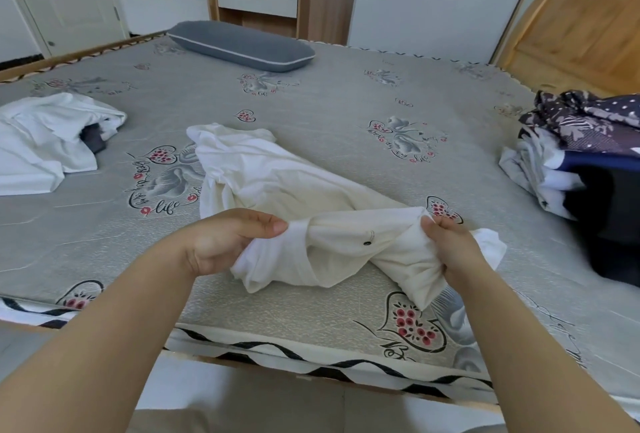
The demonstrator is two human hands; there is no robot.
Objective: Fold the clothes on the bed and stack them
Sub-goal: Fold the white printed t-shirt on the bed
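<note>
I have both hands on a white garment (277, 186) that lies rumpled across the middle of the bed (346, 103), its far end reaching away toward the centre of the mattress and its near end bunched close to the edge in front of me. My left hand (225, 242) has its fingers curled round a gathered fold at the garment's near left end, thumb on top. My right hand (450, 245) pinches and grips the near right end, with cloth spilling out beneath and beside it onto the mattress. A small dark button (366, 243) shows on the fabric between my two hands. Off to my left on the bed lies a loose heap of white clothes (45, 145) with something dark grey (92, 140) tucked under it, well apart from the piece I hold. At the right edge of the bed stands a stack of clothes (571, 155), white pieces lower down and dark patterned and dotted fabric on top, beside a dark blurred object (613, 218) I cannot make out. A grey pillow (242, 46) rests at the far side of the mattress.
</note>
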